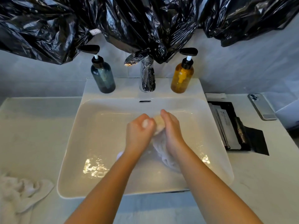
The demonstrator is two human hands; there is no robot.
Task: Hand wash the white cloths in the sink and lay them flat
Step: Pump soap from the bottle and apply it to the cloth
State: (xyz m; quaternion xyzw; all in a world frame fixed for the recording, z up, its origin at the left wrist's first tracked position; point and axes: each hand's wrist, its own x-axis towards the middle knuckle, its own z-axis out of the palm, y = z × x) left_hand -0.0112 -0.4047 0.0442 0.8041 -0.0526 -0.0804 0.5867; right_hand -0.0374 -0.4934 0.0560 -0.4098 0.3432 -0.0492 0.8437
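Note:
A white sink [97, 126] holds shallow water. Over its middle, my left hand [139, 131] and my right hand [171, 128] grip one wet white cloth [159, 125] between them. The bunched top of the cloth shows between my fingers, and its twisted tail [165, 156] hangs down into the water under my right wrist. A second crumpled white cloth [22, 191] lies on the counter at the lower left, beside the sink.
A chrome faucet [147, 75] stands behind the basin, between a blue pump bottle [103, 76] and an amber pump bottle [182, 76]. Black plastic sheeting [145, 21] hangs above. On the right counter lie a black tray of packets [229, 126] and a phone [262, 105].

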